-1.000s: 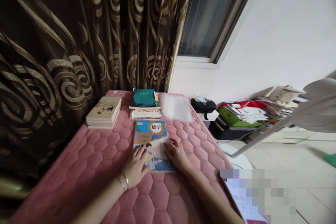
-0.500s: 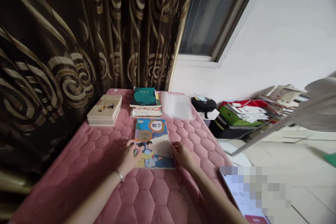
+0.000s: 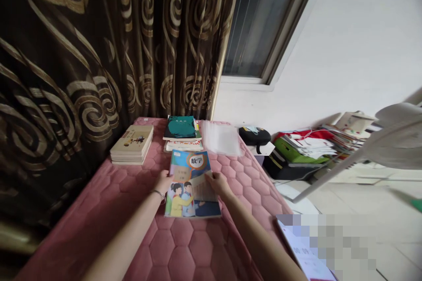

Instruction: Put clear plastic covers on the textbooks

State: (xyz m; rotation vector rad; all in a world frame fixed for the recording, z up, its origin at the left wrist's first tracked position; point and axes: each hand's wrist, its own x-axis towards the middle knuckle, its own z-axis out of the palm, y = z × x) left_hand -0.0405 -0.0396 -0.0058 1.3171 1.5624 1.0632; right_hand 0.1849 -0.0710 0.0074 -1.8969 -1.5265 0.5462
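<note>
Cream paper-covered books, stacked on a pink hexagon-quilted cover. Left hand, silvery bracelet at wrist, clamped on the left edge of a blue illustrated paperback textbook. Teal-and-black paperback, atop a pile behind. Textbook: between both hands; whether lifted, cannot tell. Right hand, clamped on its right edge, thumb uppermost. Translucent plastic sheets, beyond. Black rounded case, farther right.

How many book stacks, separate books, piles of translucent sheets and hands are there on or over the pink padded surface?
Book stacks: 2 (beige stack, teal-topped stack)
Separate books: 1 (blue-covered book)
Piles of sheets: 1 (translucent sheets)
Hands: 2 (left hand, right hand)
Total: 6
</note>
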